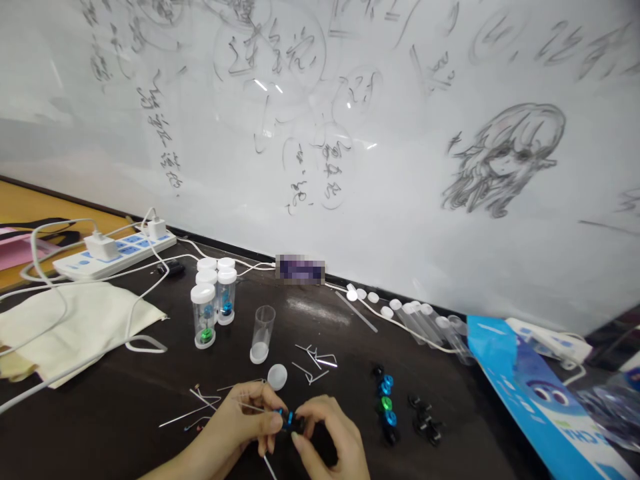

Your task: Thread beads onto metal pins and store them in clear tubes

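Note:
Low in the middle of the head view, my left hand (250, 423) pinches a small blue and black part (289, 419) along with a thin metal rod. From the right, the fingers of my right hand (330, 433) close on the black end of the same part. Just beyond my hands, a white cap (277, 377) lies on the dark table, and an uncapped clear tube (262, 335) stands upright. Bent metal wires (315, 358) lie behind my right hand, with more wires (200, 400) left of my left hand.
Capped tubes (204, 317) stand at the left, near a power strip (115, 253) and cloth (75, 327). Blue, green and black pieces (387, 404) and black pieces (425, 420) lie right. A blue packet (540, 393) is far right; a whiteboard (225, 167) rises behind.

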